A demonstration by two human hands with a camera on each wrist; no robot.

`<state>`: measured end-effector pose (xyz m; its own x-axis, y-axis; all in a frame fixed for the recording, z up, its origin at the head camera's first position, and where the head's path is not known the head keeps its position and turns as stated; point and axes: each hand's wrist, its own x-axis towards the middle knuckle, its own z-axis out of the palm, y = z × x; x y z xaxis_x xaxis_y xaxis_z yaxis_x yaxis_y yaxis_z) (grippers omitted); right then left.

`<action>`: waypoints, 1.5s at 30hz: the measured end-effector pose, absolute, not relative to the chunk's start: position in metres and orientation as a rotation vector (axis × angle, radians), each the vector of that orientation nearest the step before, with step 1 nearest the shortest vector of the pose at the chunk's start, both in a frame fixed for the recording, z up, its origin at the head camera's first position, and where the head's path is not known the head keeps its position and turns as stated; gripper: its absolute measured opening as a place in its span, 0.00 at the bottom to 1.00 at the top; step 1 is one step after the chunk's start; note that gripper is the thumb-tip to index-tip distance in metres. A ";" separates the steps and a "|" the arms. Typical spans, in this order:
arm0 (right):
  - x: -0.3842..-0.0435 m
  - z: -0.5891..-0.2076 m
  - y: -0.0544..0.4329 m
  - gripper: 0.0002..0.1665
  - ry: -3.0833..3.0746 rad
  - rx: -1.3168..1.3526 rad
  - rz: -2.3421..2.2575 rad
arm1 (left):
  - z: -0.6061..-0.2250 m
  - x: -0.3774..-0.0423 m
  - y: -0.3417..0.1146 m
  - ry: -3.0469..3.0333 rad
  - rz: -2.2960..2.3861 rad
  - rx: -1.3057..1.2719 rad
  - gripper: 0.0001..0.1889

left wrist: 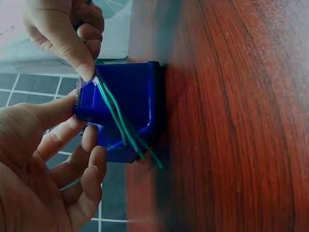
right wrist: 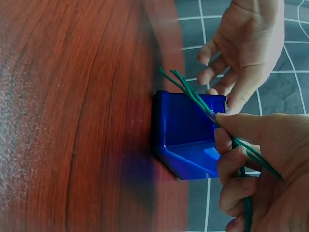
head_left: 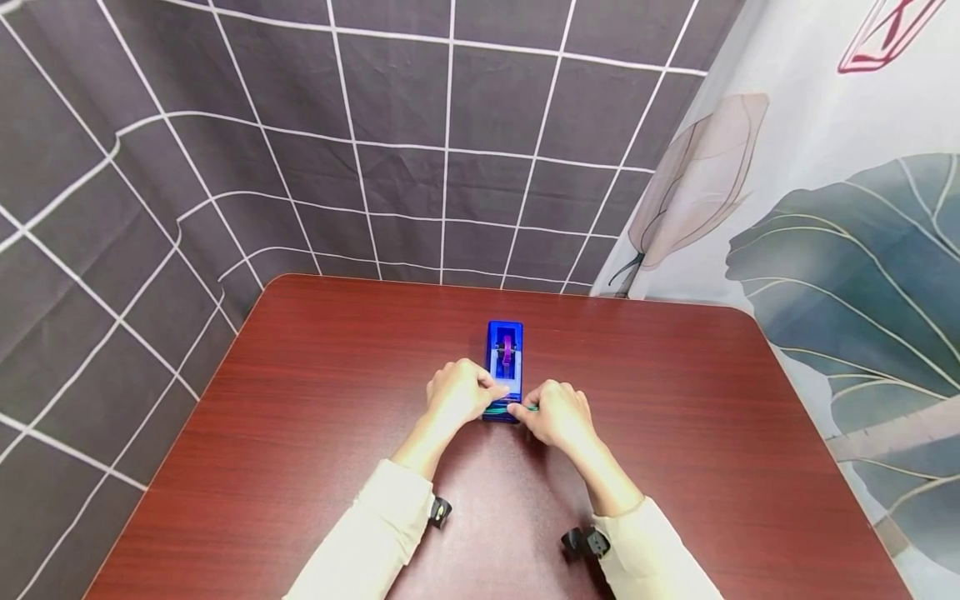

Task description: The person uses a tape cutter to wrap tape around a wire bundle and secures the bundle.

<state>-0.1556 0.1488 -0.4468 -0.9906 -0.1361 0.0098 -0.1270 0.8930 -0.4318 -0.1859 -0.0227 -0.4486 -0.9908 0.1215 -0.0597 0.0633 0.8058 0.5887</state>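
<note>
A blue tape dispenser [head_left: 505,326] stands on the table, a purple core [head_left: 507,348] inside it. My left hand [head_left: 459,392] grips its near end, thumb at the toothed cutter [left wrist: 77,94], the other fingers bent along its side. My right hand [head_left: 558,412] pinches a bundle of green cords [right wrist: 194,95] beside the cutter. A small piece of clear tape [right wrist: 211,115] lies over the cords at the pinch. Their loose ends stick out in front of the dispenser; the other part runs back under my right palm.
The reddish-brown wooden table [head_left: 337,350] runs out on both sides of the hands. A grey curtain [head_left: 397,100] with white grid lines hangs behind it, a leaf-patterned one [head_left: 870,275] at the right. Small black devices [head_left: 441,512] sit at the cuffs.
</note>
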 end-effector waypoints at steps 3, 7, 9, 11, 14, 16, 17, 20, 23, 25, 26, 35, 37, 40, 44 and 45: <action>-0.156 -0.445 0.148 0.34 3.029 -0.218 -0.689 | -0.448 -0.185 -0.023 2.893 0.940 0.151 0.08; -0.157 -0.443 0.147 0.33 3.024 -0.229 -0.677 | -0.448 -0.185 -0.023 2.896 0.946 0.158 0.07; -0.157 -0.443 0.146 0.33 3.024 -0.231 -0.676 | -0.448 -0.185 -0.023 2.899 0.953 0.160 0.07; -0.158 -0.443 0.145 0.32 3.027 -0.231 -0.678 | -0.448 -0.184 -0.023 2.905 0.953 0.165 0.07; -0.160 -0.444 0.144 0.31 3.027 -0.231 -0.676 | -0.448 -0.184 -0.024 2.909 0.953 0.158 0.07; -0.161 -0.444 0.143 0.31 3.028 -0.235 -0.673 | -0.448 -0.185 -0.025 2.918 0.945 0.149 0.07; -0.162 -0.444 0.143 0.31 3.028 -0.236 -0.668 | -0.448 -0.185 -0.025 2.920 0.944 0.145 0.07; -0.163 -0.443 0.141 0.31 3.028 -0.236 -0.644 | -0.448 -0.186 -0.026 2.930 0.939 0.144 0.07; -0.165 -0.442 0.140 0.30 3.020 -0.238 -0.626 | -0.450 -0.187 -0.028 2.936 0.937 0.149 0.08; -0.167 -0.443 0.139 0.29 3.015 -0.243 -0.613 | -0.451 -0.186 -0.029 2.934 0.941 0.147 0.07; -0.167 -0.444 0.139 0.29 3.011 -0.245 -0.602 | -0.451 -0.186 -0.029 2.932 0.946 0.143 0.08; -0.160 -0.457 0.151 0.27 2.913 -0.324 -0.708 | -0.449 -0.183 -0.027 2.907 0.940 0.140 0.07; -0.159 -0.457 0.154 0.26 2.884 -0.359 -0.776 | -0.448 -0.183 -0.026 2.906 0.930 0.132 0.08; -0.157 -0.458 0.158 0.23 2.814 -0.401 -0.887 | -0.449 -0.182 -0.026 2.905 0.950 0.152 0.08; -0.154 -0.459 0.161 0.20 2.754 -0.459 -0.990 | -0.454 -0.179 -0.028 2.916 1.035 0.208 0.09; -0.153 -0.459 0.162 0.20 2.745 -0.471 -1.009 | -0.455 -0.178 -0.028 2.919 1.055 0.224 0.09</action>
